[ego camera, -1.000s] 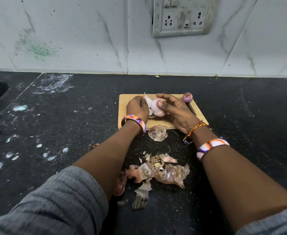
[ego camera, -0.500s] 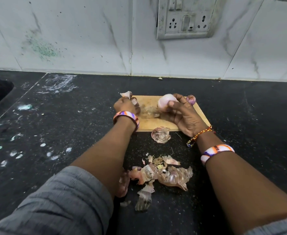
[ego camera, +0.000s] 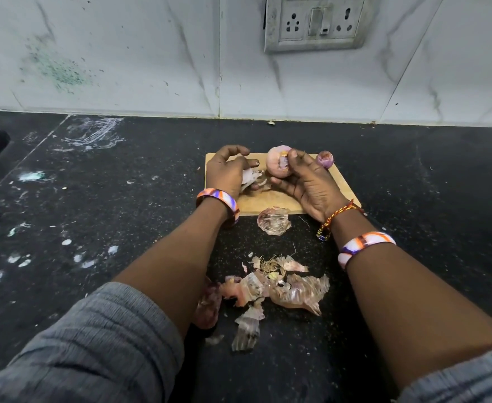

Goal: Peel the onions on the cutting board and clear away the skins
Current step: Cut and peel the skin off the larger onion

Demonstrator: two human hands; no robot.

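Change since half a second ago: the left hand (ego camera: 227,173) has come back toward the middle of the cutting board (ego camera: 279,199) with the torn skin, and the right hand (ego camera: 308,181) has turned the onion so its cut end faces the camera.

Item 1, far left: dark recess at the worktop (ego camera: 122,184) edge, probably a sink; pale smears and flecks across the black surface.

Item 2: left hand, fingers curled, gripping a pale strip of skin (ego camera: 249,178) just above the board. More loose scraps lie touching it on the wood.

Item 3: partly peeled onion (ego camera: 276,164), pinkish, raised off the board at its far edge, pinched between right thumb and fingers. Right hand is clamped round it, wrist near the board's front right corner.

Item 4: second onion (ego camera: 325,159), smaller, purple skin on, resting at the board's far right corner, just beside the right hand.

Item 5: curled translucent skin (ego camera: 273,221) on the worktop, touching the board's front edge.

Item 6: heap of skins (ego camera: 279,289) nearer the person, between the forearms.

Risks, as judged: the slick peeled onion may slip from a fingertip pinch and roll off the board. A sweep of the right hand could knock the second onion over the far corner. Dry skins are light and may scatter when gathered.

Wall: switch and socket plate (ego camera: 314,21) above, right of centre.
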